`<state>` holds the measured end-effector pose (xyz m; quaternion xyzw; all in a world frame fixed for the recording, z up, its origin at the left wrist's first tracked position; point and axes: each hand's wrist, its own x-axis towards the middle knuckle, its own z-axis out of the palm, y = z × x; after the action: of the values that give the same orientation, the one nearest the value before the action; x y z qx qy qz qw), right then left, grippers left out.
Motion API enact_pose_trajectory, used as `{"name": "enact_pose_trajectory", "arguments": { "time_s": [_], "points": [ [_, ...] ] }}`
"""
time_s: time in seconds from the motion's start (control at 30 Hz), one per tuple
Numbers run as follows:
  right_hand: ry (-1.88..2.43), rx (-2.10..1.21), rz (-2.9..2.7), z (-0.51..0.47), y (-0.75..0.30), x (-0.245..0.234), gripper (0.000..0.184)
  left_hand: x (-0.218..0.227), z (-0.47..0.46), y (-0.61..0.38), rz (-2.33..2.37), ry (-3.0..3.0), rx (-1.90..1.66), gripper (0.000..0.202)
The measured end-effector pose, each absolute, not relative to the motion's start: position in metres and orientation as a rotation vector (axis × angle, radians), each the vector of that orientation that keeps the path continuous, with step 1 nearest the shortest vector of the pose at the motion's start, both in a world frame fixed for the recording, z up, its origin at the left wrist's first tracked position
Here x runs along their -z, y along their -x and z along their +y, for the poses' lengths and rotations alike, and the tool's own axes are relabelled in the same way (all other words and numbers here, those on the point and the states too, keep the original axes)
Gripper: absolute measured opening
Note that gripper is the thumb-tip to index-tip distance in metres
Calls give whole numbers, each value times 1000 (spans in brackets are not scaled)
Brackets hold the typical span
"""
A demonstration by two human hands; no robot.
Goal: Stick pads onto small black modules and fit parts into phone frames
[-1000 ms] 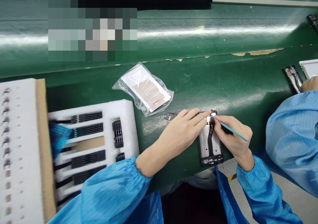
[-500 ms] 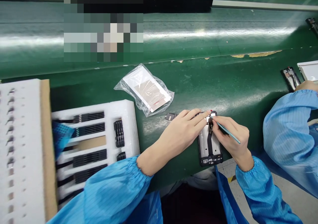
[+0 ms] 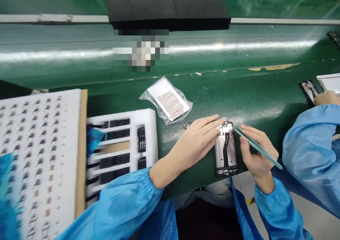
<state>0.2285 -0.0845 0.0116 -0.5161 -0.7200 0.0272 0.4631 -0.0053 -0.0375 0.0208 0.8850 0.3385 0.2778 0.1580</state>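
Note:
An opened smartphone (image 3: pixel 230 151) lies on the green table, its inner frame, upper board and dark flex cable showing. My left hand (image 3: pixel 198 137) rests with fingers stretched over the phone's upper left edge; its thumb is hidden. In my right hand (image 3: pixel 259 151) are light-teal tweezers (image 3: pixel 261 149), held beside the phone's upper right corner, tips pointing at it. A small dark part (image 3: pixel 187 125) peeks out left of my left fingers, mostly covered.
A white foam tray (image 3: pixel 151 133) with dark flex parts stands to the left, beside a white foam board (image 3: pixel 70 155) of small parts. A clear plastic bag (image 3: pixel 170 100) lies behind my left hand. At right, a co-worker's blue sleeve (image 3: pixel 305 137) and hand (image 3: pixel 326 97) are near another opened phone (image 3: pixel 309 91).
My right hand has drawn back to the right, lifting the tweezers off the phone's upper board. The left hand stays at the phone. The view has shifted, showing more of the left side.

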Motion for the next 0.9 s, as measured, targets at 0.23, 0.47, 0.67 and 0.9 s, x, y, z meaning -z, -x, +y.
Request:
{"name": "enact_pose_trajectory", "arguments": {
  "time_s": [0.23,0.47,0.67,0.9],
  "points": [
    [1490,-187,-1865,-118,-217,-21,38,-64,-76,48,1316,-2604,-717,20],
    [2027,-100,-1938,-134,-193,-4,71,-63,-103,60,1406,-2772,-425,35],
    [2096,-191,-1999,-130,-193,4,66,-108,-100,66,1357,-2816,-375,43],
    [2185,-113,-2018,-123,-210,-1,59,-112,-102,85,1400,-2812,-330,30]
  ]
}}
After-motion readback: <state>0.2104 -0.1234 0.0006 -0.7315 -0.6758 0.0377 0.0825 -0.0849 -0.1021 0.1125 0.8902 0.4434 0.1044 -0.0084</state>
